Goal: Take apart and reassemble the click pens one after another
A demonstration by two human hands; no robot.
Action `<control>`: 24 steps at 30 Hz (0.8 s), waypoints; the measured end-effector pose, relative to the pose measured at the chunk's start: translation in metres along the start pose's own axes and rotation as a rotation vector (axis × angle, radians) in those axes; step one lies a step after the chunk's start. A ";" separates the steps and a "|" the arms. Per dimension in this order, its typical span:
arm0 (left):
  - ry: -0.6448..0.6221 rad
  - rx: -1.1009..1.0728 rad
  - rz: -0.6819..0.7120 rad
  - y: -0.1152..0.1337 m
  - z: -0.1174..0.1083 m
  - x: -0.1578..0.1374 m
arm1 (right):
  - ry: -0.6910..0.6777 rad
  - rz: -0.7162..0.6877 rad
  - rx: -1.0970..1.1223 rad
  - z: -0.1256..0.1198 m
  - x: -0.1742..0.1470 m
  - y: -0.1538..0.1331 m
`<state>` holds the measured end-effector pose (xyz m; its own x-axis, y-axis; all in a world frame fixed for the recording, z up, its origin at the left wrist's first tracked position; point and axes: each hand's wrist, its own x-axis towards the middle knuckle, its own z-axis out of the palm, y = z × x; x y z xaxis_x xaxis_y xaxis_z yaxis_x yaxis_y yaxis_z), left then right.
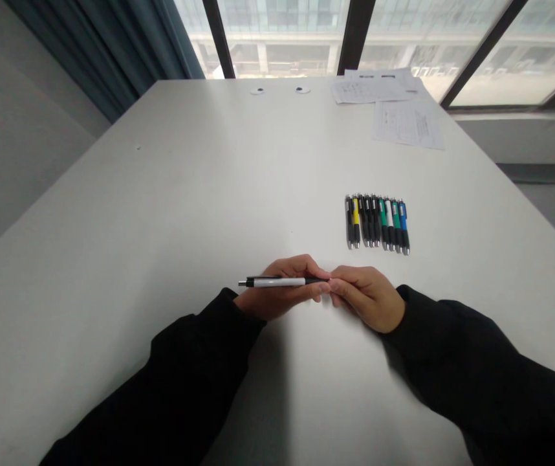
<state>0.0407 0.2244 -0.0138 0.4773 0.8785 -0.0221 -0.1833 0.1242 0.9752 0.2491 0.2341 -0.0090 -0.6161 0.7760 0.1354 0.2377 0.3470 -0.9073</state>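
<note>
A white ballpoint pen (279, 282) with a black grip lies level across my left hand (282, 294), its silver push button pointing left. The left fingers and thumb are closed around its grip. My right hand (367, 294) pinches the pen's tip end, and its fingertips meet those of my left hand. The tip itself is hidden by the fingers. Both hands are just above the white table (200, 213). Beyond my right hand lies a row of several pens (371, 220) in black, yellow, green, white and blue, side by side with their tips toward me.
Printed papers (408, 123) lie at the table's far right corner. Two small white oval pieces with dark spots (302, 90) sit at the far edge. Behind the table are windows (282, 39) and a blue-grey curtain (127, 52).
</note>
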 end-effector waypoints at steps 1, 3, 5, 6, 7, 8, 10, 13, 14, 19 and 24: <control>0.015 0.004 0.008 0.000 0.001 0.000 | -0.005 -0.009 0.004 -0.001 0.001 0.000; 0.023 -0.013 0.022 -0.001 0.003 0.000 | -0.010 -0.025 0.019 -0.002 0.002 0.000; 0.019 -0.038 0.028 -0.002 0.004 0.000 | -0.009 -0.036 0.037 -0.002 0.003 0.000; 0.017 -0.054 0.027 -0.002 0.005 0.000 | -0.002 -0.041 0.047 -0.001 0.003 0.000; 0.017 -0.070 0.024 -0.002 0.005 0.000 | 0.006 -0.047 0.057 -0.001 0.002 0.000; 0.020 -0.084 0.019 -0.002 0.006 0.000 | 0.013 -0.055 0.063 0.000 0.002 0.000; 0.039 -0.098 0.003 -0.002 0.007 0.000 | 0.027 -0.081 0.054 0.001 0.001 0.001; 0.088 -0.062 -0.042 -0.002 0.009 -0.001 | 0.046 -0.148 -0.006 0.001 -0.001 0.002; 0.104 -0.040 -0.056 -0.002 0.010 -0.002 | 0.058 -0.169 -0.032 0.001 -0.001 0.003; 0.164 0.097 -0.027 -0.001 0.011 -0.003 | 0.108 -0.256 -0.156 0.001 -0.002 0.002; 0.263 0.437 0.189 0.000 0.013 -0.005 | 0.125 -0.293 -0.217 0.003 -0.003 0.002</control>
<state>0.0493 0.2143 -0.0112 0.2293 0.9596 0.1632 0.1555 -0.2016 0.9670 0.2495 0.2307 -0.0124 -0.5886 0.6808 0.4359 0.2265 0.6565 -0.7195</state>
